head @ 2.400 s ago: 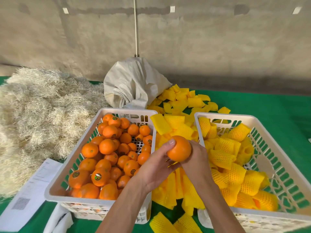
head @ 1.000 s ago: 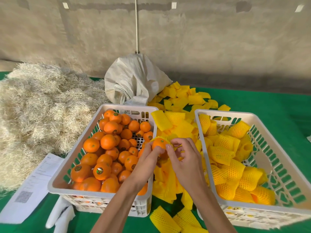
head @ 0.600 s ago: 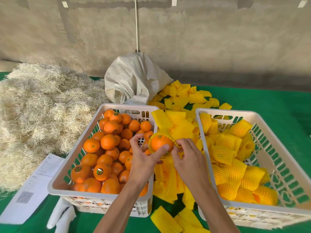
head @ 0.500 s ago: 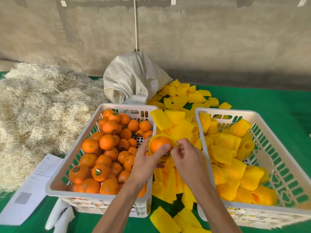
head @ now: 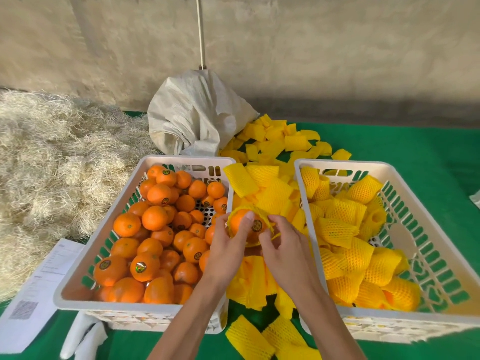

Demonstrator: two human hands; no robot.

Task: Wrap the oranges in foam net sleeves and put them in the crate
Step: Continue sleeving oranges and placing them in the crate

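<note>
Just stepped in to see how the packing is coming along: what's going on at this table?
A person is wrapping oranges. The left hand holds one orange between the two crates while the right hand pulls a yellow foam net sleeve over it; the sleeve is only partly on. The left crate holds bare oranges, the right crate holds wrapped ones. Loose sleeves lie piled between them.
</note>
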